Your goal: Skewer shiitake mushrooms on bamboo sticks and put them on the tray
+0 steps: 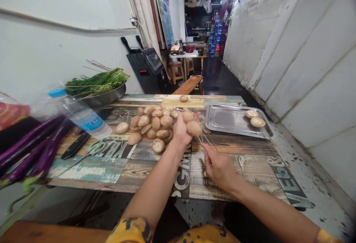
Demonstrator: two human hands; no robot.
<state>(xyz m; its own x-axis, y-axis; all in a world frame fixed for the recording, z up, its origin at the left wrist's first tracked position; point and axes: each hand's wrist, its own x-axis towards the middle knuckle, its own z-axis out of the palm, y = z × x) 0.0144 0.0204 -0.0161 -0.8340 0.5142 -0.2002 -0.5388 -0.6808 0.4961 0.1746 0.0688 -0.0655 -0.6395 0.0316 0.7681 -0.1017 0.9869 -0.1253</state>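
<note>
My left hand [182, 129] is closed around a brown mushroom [194, 128], and a second mushroom cap [188, 116] sits against its fingers. My right hand [219, 167] pinches thin wooden skewers [206, 140] just to the right. Their far ends run up to the held mushroom; whether one has pierced it I cannot tell. Left of my hands lies a heap of loose mushrooms [156, 123]. On a metal tray [222, 127] at the right rest two mushrooms [257, 122], with a stick poking out over the near rim.
A water bottle [83, 117] lies tilted at the left near long purple eggplants [52, 148], a black-handled knife [75, 146] and scissors [93, 149]. Behind them stands a metal bowl [108, 95] of green vegetables. One mushroom [184, 98] sits at the table's far edge.
</note>
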